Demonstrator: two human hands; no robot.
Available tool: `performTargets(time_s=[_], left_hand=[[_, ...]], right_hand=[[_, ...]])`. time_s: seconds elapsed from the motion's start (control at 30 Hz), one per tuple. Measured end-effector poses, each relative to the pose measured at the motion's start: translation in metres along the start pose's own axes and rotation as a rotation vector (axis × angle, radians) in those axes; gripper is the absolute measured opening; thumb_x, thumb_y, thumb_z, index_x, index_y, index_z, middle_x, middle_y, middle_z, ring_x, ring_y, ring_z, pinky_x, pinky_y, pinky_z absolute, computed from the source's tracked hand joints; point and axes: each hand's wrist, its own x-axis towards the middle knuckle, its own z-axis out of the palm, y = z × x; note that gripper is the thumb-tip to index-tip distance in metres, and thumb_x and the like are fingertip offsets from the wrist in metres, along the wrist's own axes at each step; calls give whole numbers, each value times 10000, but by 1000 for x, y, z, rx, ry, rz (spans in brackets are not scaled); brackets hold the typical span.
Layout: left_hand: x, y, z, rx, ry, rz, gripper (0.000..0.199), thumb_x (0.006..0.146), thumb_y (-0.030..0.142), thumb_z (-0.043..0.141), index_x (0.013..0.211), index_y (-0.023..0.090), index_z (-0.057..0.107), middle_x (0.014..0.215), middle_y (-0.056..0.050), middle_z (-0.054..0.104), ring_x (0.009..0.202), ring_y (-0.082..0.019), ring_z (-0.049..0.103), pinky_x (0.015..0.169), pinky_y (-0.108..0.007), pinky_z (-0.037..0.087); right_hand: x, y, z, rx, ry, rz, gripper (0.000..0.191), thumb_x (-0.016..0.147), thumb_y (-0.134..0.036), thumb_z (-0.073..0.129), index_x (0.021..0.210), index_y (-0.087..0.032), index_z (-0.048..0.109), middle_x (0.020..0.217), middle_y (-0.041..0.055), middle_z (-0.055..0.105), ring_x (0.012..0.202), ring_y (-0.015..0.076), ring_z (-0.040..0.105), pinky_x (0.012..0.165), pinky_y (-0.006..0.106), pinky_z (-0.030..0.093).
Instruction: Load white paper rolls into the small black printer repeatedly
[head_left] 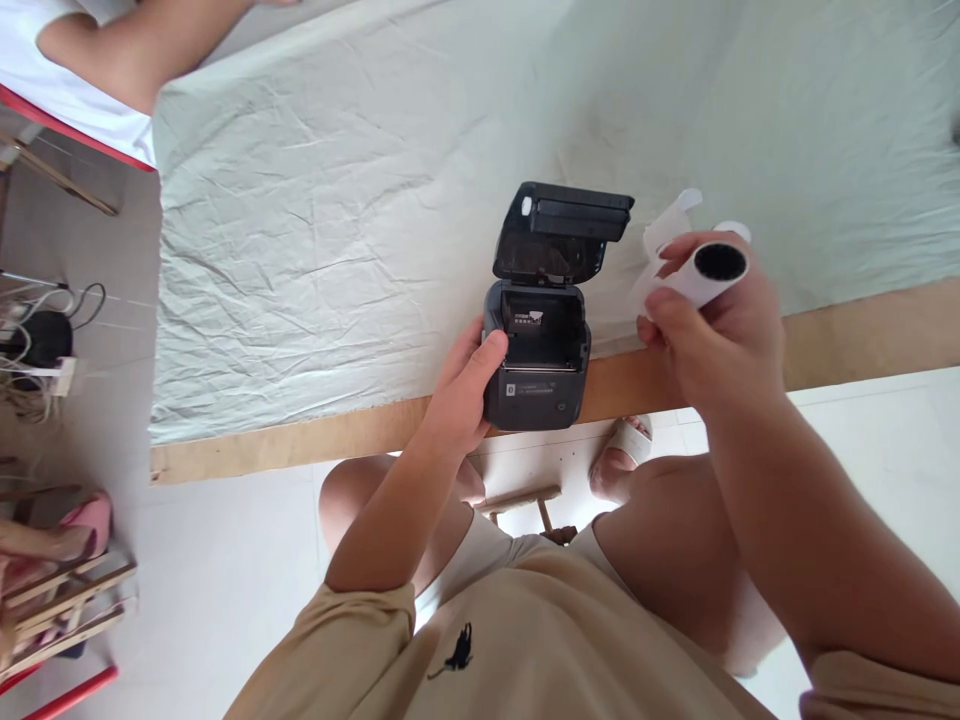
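A black portable label printer (536,400) is held by my left hand (461,385), whose thumb rests on its left edge. The printer's lid (562,235) is flipped up, and its paper bay (544,335) shows no roll inside. To the right, my right hand (720,330) is closed around a white paper roll (694,280) with a dark hollow core. A loose strip of paper (671,220) curls away from the roll on its far side. The roll is apart from the printer.
A pale green cloth (337,250) covers the table, with a bare wooden front edge (300,435). Another person's arm (150,50) is at the top left. Tangled cables (37,340) and wooden slats (67,600) are on the left. A wooden stool (525,500) stands below.
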Motion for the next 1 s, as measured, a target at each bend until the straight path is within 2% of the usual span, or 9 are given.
performTargets(time_s=[0.1,0.23,0.33,0.53,0.6,0.73,0.8,0.9,1.0], left_hand=[[-1,1,0,5,-5,3,578,858,701,912,1156,216,816,1115,-79,893,1185,-343,856,961,-429,727],[-1,0,-1,14,-9,6,566,868,695,905,1162,221,812,1158,-88,895,1230,-359,847,971,-433,728],[0,-1,-1,1,0,1,566,853,690,918,1146,218,809,1144,-95,895,1224,-369,852,963,-443,734],[0,-1,-1,1,-8,1,565,846,698,918,1132,223,806,1125,-93,894,1228,-375,849,964,-448,734],[-1,-1,-1,8,-11,5,562,854,704,910,1132,227,805,1129,-92,893,1246,-375,841,972,-447,730],[-1,-1,-1,5,-9,2,590,828,716,927,1139,228,811,1121,-91,891,1250,-375,838,973,-445,729],[-2,0,0,1,-13,4,574,848,700,919,1155,227,814,1138,-94,892,1237,-364,843,977,-443,729],[-3,0,0,-7,-21,0,541,882,679,901,1171,231,813,1151,-93,894,1211,-351,853,970,-443,732],[-2,0,0,-6,-19,-4,560,863,688,913,1162,226,814,1151,-96,893,1227,-369,849,970,-452,736]], right_hand=[[-3,6,6,-155,4,-35,342,1050,-626,712,1104,-321,568,796,-16,651,583,191,596,566,386,520],[-3,1,2,-416,-16,-171,329,1052,-635,684,1025,-314,617,984,69,729,945,314,743,804,520,643],[-1,3,-3,-489,-42,-175,285,1014,-542,751,1161,-315,662,1132,95,777,1054,341,762,902,561,665],[-4,6,-1,-528,-59,-135,510,924,-478,824,1372,-306,651,1186,102,822,1015,362,787,854,595,667],[-6,-2,-4,-526,24,-222,443,952,-506,814,1324,-304,683,1179,102,817,1020,359,787,867,590,661],[-1,-8,-24,-536,347,-395,268,1097,-542,617,1231,-357,758,1085,99,730,980,352,751,791,550,601],[6,-1,-35,-554,363,-342,287,1112,-483,582,1339,-412,742,1223,107,706,1095,382,749,812,566,595],[17,15,-44,-549,232,-177,434,1025,-356,702,1456,-404,683,1465,131,643,1203,395,745,878,584,628],[25,26,-45,-545,174,-119,459,905,-294,826,1352,-342,731,1397,170,658,1201,400,727,888,561,648]])
